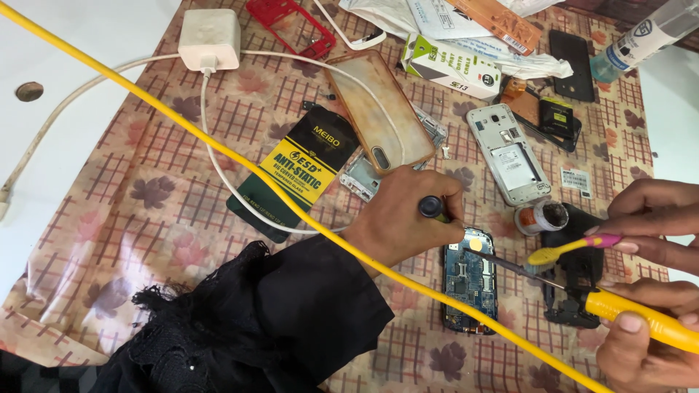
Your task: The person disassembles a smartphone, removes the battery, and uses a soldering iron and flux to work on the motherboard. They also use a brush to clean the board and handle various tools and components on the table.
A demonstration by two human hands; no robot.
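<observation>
the left hand [404, 218] grips a dark screwdriver [435, 209] just above the open blue phone board [470, 280] on the counter [160, 204]. the right hand [644, 335] grips a yellow soldering iron [641, 316], its tip by the board.

A single head-worn camera looks steeply down and slightly forward onto the table [131, 218], close enough that its patterned cover fills nearly the whole frame. The left hand [404, 215] reaches in from the bottom centre and the right hand [652, 320] from the lower right edge. The far table edge lies along the top.
</observation>
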